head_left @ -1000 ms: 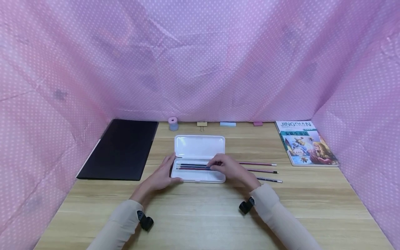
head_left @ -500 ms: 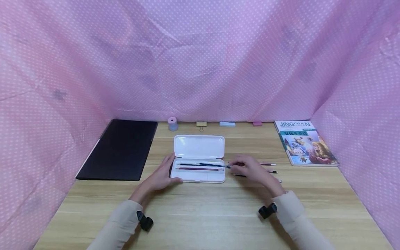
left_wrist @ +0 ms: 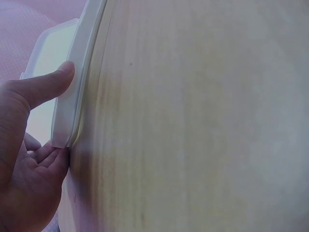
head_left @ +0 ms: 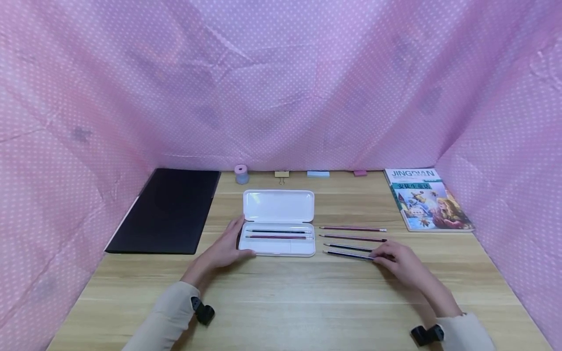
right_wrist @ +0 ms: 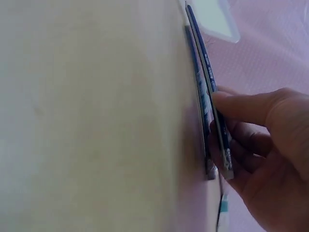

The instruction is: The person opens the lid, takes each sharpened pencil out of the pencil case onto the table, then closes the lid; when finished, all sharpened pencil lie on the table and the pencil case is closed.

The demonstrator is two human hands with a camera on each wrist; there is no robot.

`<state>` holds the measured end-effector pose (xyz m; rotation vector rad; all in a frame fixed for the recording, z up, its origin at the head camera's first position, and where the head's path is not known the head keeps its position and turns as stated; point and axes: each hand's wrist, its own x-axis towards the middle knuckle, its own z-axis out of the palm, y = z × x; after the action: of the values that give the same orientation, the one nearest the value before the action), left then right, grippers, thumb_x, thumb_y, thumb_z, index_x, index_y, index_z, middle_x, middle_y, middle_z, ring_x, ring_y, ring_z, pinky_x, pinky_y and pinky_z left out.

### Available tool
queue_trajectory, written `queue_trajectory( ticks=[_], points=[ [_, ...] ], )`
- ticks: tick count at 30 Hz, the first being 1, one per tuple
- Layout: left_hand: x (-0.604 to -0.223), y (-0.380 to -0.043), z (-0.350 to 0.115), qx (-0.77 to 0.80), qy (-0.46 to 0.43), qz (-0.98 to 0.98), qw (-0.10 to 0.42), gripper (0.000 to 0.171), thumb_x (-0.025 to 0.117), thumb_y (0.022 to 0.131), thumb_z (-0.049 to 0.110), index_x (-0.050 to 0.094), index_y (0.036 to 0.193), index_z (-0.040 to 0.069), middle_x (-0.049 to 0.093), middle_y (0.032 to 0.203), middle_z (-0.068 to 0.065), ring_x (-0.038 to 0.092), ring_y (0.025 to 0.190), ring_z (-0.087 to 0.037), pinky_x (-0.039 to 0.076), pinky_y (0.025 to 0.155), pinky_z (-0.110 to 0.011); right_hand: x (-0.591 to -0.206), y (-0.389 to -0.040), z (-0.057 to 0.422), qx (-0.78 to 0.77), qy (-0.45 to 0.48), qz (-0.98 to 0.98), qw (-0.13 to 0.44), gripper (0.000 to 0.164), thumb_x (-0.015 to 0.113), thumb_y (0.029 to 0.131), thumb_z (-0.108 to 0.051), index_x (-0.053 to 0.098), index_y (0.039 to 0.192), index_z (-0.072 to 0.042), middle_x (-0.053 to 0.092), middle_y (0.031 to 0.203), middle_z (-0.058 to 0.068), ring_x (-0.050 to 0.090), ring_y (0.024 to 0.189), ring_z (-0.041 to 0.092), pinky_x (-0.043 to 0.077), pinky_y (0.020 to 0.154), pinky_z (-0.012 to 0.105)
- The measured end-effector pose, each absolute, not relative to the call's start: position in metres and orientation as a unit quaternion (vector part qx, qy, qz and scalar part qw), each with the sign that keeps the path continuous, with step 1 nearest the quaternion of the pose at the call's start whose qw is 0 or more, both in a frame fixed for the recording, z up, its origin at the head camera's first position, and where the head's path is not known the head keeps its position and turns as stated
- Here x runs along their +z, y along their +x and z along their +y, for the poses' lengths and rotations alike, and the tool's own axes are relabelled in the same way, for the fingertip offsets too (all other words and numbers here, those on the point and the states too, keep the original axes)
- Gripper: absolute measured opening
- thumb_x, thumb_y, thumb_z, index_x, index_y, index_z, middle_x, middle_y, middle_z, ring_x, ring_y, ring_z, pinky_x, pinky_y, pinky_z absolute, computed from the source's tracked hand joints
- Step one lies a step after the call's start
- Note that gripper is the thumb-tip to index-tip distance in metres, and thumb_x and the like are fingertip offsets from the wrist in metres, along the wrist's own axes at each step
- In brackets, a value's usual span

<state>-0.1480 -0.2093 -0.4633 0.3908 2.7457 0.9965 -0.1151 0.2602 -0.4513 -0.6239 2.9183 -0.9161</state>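
Observation:
A white pencil case (head_left: 303, 248) lies with its lid raised, two pencils inside: a dark blue one (head_left: 272, 231) and a maroon one (head_left: 276, 237). My left hand (head_left: 225, 247) holds its left end, the thumb (left_wrist: 53, 87) against the front wall and the fingers around the end. To the right, my right hand (head_left: 399, 261) pinches a dark blue pencil (right_wrist: 207, 72) near its back end, between thumb and fingers, low over the table. A second dark pencil (head_left: 349, 247) lies close beside it. Two maroon pencils, one farther back (head_left: 351, 228) and one nearer (head_left: 351, 237), lie beyond.
A black folder (head_left: 167, 209) lies at the left and a magazine (head_left: 430, 202) at the right. Along the back stand a pink-and-blue cylinder (head_left: 241, 174), a yellow binder clip (head_left: 282, 174), a pale blue block (head_left: 318, 174) and a pink block (head_left: 360, 173).
My right hand has lifted a dark pencil from the case, moved it right and brought it down by the other pencils on the table. The left hand has stayed at the case.

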Motion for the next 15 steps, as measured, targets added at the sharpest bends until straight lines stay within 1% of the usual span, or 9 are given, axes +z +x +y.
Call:
queue_trajectory(
  ticks=[4,10,15],
  points=[
    [-0.4630,-0.1480,-0.2099,0.337,0.131,0.927,0.096,0.108,0.074,0.073,0.047,0.004,0.149,0.017,0.020,0.148,-0.006,0.023,0.133,-0.023,0.022,0.107,-0.047,-0.4558,-0.1102,0.2663,-0.293,-0.188,0.937,0.009,0.020,0.065,0.084,-0.006,0.070,0.091,-0.023,0.061,0.089,-0.011,0.055,0.080,0.005,0.048,0.070,0.027],
    [-0.4626,-0.1478,-0.2090,0.336,0.135,0.927,0.096,0.108,0.073,0.072,0.049,0.005,0.149,0.016,0.021,0.147,-0.007,0.025,0.132,-0.024,0.023,0.107,-0.047,-0.4597,-0.1098,0.2677,-0.295,-0.191,0.936,-0.010,0.020,0.067,0.081,-0.005,0.071,0.091,-0.022,0.063,0.089,-0.010,0.057,0.081,0.006,0.049,0.071,0.028],
    [-0.4628,-0.1480,-0.2090,0.335,0.132,0.927,0.099,0.109,0.073,0.072,0.051,0.004,0.149,0.017,0.020,0.147,-0.006,0.025,0.132,-0.024,0.023,0.107,-0.048,-0.4627,-0.1092,0.2681,-0.298,-0.198,0.934,-0.026,0.021,0.068,0.080,-0.003,0.072,0.090,-0.020,0.062,0.088,-0.010,0.056,0.079,0.004,0.048,0.069,0.026]
  ],
)
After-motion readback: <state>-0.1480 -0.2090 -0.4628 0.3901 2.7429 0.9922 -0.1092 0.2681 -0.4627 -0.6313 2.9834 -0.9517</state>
